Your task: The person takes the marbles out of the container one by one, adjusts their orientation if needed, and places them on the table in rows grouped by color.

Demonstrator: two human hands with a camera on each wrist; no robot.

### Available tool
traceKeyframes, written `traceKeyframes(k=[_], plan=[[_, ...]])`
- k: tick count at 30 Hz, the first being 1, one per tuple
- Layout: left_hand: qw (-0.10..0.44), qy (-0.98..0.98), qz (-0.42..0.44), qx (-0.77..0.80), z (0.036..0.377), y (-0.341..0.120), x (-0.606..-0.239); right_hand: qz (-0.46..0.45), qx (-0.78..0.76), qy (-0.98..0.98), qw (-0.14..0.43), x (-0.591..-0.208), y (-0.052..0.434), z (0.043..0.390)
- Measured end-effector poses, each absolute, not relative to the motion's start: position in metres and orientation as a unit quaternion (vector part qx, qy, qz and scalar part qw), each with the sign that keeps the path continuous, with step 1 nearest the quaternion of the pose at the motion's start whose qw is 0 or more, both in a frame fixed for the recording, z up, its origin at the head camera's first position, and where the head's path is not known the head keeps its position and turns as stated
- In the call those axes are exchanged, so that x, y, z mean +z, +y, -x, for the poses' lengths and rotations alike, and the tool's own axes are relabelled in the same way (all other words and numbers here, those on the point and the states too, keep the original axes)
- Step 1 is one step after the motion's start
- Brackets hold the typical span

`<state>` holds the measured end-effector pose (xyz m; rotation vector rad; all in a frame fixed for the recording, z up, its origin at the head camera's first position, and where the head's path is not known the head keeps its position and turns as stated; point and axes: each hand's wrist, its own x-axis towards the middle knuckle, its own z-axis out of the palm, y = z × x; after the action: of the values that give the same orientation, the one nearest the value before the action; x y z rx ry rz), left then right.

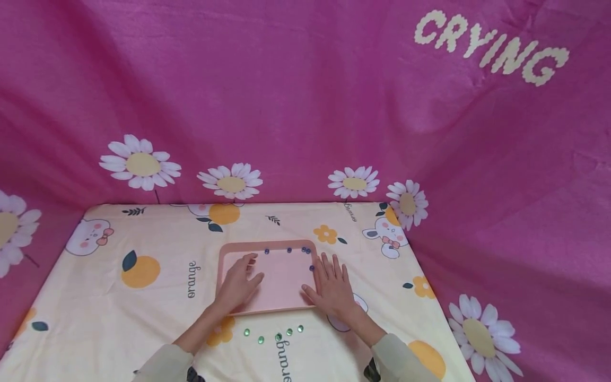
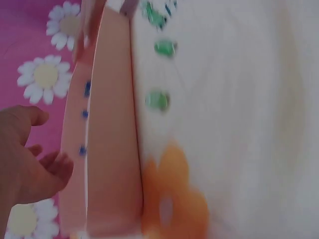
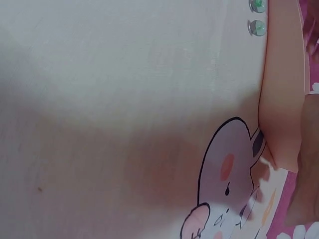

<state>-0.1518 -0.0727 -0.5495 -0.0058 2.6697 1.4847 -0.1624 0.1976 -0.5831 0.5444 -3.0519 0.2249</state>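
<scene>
Your left hand (image 1: 237,286) lies flat with relaxed fingers inside the pink tray (image 1: 229,250); your right hand (image 1: 331,289) rests spread at its right rim. Judged from this, blue beads (image 1: 289,250) are already in along the tray's far edge; green beads (image 1: 274,333) remain on the cloth (image 1: 157,313) near you.

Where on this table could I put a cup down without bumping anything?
The widest bare cloth lies left of the pink tray, round the printed orange, and along the far edge behind it. It is crowded in the middle: the left hand and right hand flank the tray, blue beads line its far rim, and green beads sit just in front.
</scene>
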Motion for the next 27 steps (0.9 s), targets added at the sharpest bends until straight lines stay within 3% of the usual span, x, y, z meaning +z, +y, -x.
traceKeyframes(k=[11,27], plan=[[0.066,0.829,-0.093,0.548,0.187,-0.012,-0.592,-0.176,0.066,-0.982,0.017,-0.581,0.197,0.162],[0.061,0.877,-0.156,0.451,0.212,0.047,-0.588,-0.176,0.092,-0.98,-0.003,-0.581,0.2,0.162]])
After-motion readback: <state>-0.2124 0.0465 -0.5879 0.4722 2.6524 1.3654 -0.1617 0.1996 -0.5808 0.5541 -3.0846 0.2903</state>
